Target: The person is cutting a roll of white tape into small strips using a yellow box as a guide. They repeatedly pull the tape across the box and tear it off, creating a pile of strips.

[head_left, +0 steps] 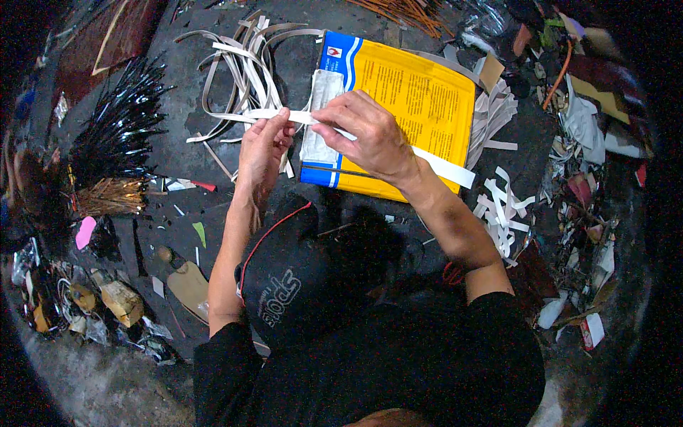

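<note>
Between my two hands runs a flat white strip (445, 169), crossing a yellow and blue printed board (420, 92). My left hand (265, 146) pinches it between thumb and fingers just off the board's left edge. Over the board, my right hand (366, 132) grips the same strip with bent fingers, and the strip's free end sticks out to the right beneath the wrist. A whitish flat block (326, 89) lies on the board's blue left side, partly behind the strip. Beyond my left hand spreads a loose tangle of long white and grey strips (249, 64).
Grey-white strips (494, 110) fan out at the board's right edge. Short white strips (504, 210) lie in a pile nearer me. At left are a shiny black bristly bundle (117, 117) and brown sticks (114, 197). Mixed scraps (583, 192) line the right side.
</note>
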Demonstrator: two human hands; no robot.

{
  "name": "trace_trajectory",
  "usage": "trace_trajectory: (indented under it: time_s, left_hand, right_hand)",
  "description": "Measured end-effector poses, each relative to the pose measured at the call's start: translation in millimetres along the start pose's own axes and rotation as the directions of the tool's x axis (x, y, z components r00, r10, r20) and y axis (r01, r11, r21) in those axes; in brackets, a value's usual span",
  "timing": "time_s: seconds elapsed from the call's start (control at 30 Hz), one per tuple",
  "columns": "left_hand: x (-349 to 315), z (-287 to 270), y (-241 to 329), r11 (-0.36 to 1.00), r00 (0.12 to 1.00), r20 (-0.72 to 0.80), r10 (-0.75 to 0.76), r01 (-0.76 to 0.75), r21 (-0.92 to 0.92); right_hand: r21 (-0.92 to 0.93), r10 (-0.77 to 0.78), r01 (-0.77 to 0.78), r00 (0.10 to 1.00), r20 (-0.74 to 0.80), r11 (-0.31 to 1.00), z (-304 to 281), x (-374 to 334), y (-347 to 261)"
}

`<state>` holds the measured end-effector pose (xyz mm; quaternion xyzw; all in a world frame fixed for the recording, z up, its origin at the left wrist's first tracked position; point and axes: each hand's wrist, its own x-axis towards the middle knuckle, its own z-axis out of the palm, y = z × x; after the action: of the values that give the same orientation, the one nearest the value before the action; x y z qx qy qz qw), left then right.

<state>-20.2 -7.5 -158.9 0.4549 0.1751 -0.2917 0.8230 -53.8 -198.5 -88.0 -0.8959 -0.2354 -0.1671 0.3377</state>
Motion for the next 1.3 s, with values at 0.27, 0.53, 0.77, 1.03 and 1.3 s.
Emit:
trace_trajectory:
  time_s: [0.27,0.53,0.77,1.03,1.3]
  left_hand:
    - [27.2,-34.6,-9.5,1.0,0.999,-0.037,-0.001,0.001,-0.013]
    - [48.2,-61.0,-18.3,0.947,1.0,-0.012,0.01,-0.013,-0.321]
    - [-24.6,26.2,28.1,0.937,0.989,0.098,-0.111,0.137,-0.323]
    - [-15.6,14.2,12.1,0.982,1.0,-0.006,-0.023,0.024,0.186]
    - [3.7,-9.1,-0.5,0.991,1.0,-0.019,-0.007,0.01,0.136]
  right_hand:
    - [-0.026,-0.003,0.003,1.0,0.02,1.0,-0.8,-1.9,1.1]
    - [-0.028,0.002,-0.002,1.0,0.001,1.0,3.6,3.2,-4.2]
    - [-0.005,0.043,-0.043,0.999,-0.014,0.999,3.5,-0.2,-4.0]
    - [0.016,0.042,-0.042,0.999,0.006,0.999,-1.8,-3.7,-3.6]
    - [0.035,0.042,-0.042,0.999,0.014,0.999,-2.8,-7.0,-0.6]
